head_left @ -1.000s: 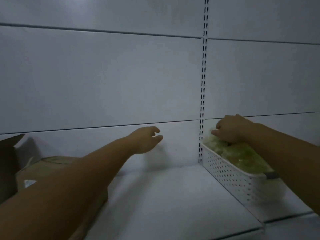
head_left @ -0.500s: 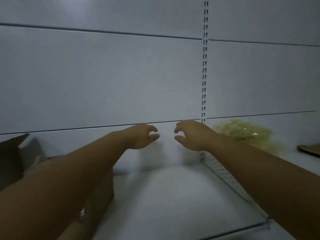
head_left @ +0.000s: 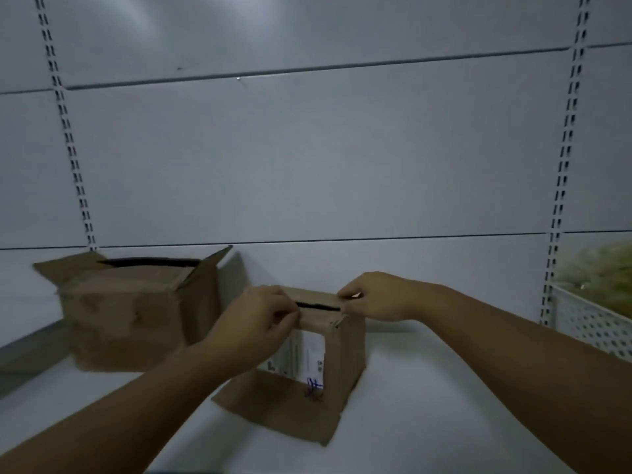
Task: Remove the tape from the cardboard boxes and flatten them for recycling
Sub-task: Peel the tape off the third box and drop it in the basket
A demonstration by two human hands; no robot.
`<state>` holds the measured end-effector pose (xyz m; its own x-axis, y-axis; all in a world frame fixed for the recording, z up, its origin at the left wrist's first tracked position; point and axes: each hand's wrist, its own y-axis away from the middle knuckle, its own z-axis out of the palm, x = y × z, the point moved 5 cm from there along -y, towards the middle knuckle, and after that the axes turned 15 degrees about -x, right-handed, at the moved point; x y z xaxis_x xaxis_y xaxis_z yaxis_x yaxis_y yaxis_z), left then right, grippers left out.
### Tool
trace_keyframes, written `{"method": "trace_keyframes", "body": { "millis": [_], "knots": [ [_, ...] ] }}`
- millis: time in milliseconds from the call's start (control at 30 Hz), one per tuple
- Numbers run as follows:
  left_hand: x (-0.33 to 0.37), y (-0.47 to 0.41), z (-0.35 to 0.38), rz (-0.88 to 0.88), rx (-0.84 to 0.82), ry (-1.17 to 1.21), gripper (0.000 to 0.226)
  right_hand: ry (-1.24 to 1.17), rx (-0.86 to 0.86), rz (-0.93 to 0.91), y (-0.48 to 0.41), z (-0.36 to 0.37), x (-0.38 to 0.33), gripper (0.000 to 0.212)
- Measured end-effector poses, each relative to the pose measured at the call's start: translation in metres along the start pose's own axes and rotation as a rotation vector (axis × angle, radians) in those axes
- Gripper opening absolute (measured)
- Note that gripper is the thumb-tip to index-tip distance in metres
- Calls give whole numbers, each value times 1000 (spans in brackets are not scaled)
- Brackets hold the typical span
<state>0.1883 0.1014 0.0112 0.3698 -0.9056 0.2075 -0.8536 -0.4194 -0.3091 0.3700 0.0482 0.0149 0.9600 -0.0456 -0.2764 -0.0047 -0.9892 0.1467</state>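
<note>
Small box (head_left: pixel 345 357): upright on the shelf (head_left: pixel 427 388), top slit open, unflattened.
Hands: left hand (head_left: pixel 260 316) and right hand (head_left: pixel 372 295), fingers pinching its top flaps; tape unclear.
Large box (head_left: pixel 136 313): behind-left, flaps up, likewise standing; all the flattening remains, I'd judge.

Brightness: a dim, grey-blue scene with low contrast was recorded.
Glare: a soft bright patch was seen on the back panel (head_left: pixel 143 25), upper left.
Shadow: a faint shadow was cast on that panel just right of the large box (head_left: pixel 136 313).
Blur: the large box and the basket contents (head_left: pixel 602 271) were smeared; print on the small box (head_left: pixel 345 357) was left unreadable.
Distortion: the slotted uprights (head_left: pixel 68 131) were tilted and bowed near the edges.
</note>
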Motion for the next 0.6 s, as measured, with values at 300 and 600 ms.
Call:
{"method": "trace_keyframes", "body": {
  "millis": [300, 600],
  "knots": [
    [-7, 29, -2, 131, 66, 25, 20, 158, 362, 80, -1, -2, -31, 31],
    [4, 25, -4, 202, 187, 176, 56, 181, 994, -121, 64, -46, -85, 32]
  ]
}}
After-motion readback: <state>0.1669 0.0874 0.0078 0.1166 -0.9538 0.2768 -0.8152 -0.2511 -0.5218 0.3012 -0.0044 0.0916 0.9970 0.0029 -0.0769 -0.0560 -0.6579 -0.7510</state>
